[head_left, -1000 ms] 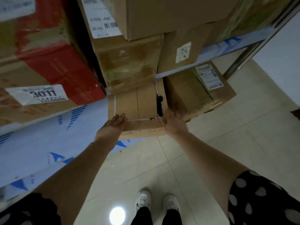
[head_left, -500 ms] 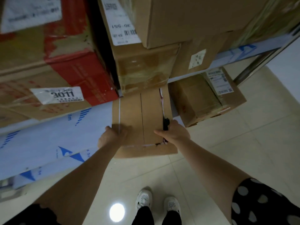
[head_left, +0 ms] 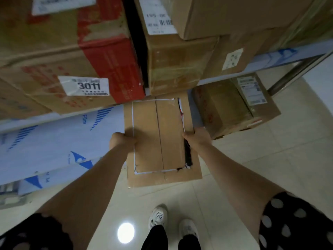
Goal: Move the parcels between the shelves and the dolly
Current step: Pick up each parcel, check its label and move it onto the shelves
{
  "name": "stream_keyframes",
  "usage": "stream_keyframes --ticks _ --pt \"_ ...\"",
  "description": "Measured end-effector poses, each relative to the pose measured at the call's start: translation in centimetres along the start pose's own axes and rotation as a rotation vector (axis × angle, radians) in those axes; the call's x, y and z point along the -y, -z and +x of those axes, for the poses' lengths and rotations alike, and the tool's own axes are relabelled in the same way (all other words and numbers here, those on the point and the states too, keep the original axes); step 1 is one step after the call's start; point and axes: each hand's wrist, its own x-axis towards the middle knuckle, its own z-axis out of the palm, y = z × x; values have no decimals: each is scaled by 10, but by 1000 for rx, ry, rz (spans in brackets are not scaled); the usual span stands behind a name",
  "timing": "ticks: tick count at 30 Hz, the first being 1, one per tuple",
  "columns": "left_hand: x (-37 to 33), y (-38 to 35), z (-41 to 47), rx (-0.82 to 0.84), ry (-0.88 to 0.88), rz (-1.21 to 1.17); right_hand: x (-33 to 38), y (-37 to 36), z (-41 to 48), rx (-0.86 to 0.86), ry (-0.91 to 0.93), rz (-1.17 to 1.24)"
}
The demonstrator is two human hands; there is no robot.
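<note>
A flat, oblong cardboard parcel (head_left: 169, 127) sits at the centre of the view, between your two hands. Its far end lies under the shelf edge, just below a taped brown box (head_left: 173, 65). Its near end juts out over the tiled floor (head_left: 270, 168).

Its long axis runs straight away from you, with the broad face up and roughly level. A rectangular panel on that face is torn around its outline, showing white paper edges. A dark gap runs down the right side.

Your left hand (head_left: 122, 141) grips the left long edge, fingers curled around it. Your right hand (head_left: 197, 139) grips the right long edge, thumb on top beside the tear.

The board looks stiff and the parcel thin, so it probably handles light but awkward. The torn panel looks weak, so hold by the solid outer edges, not the panel.

A red and brown box (head_left: 111, 56) labelled 3011 sits up and to the left. A blue-and-white sheet (head_left: 54, 141) lies lower left, and a smaller box (head_left: 232, 109) sits to the right. Your white shoes (head_left: 158, 216) stand below.
</note>
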Motion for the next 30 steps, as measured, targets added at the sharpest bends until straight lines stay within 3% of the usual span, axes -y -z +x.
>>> stream_keyframes --ticks 8,16,24,30 --pt "65 51 -80 -36 123 -26 8 -1 -74 172 148 -203" --pt "165 147 -176 -236 317 -270 62 -44 -182 363 444 -417" --pt "303 273 -253 -485 451 -395 148 -145 -334 533 700 -540" --pt "437 382 -314 -668 580 -487 197 -263 -487 656 897 -551"
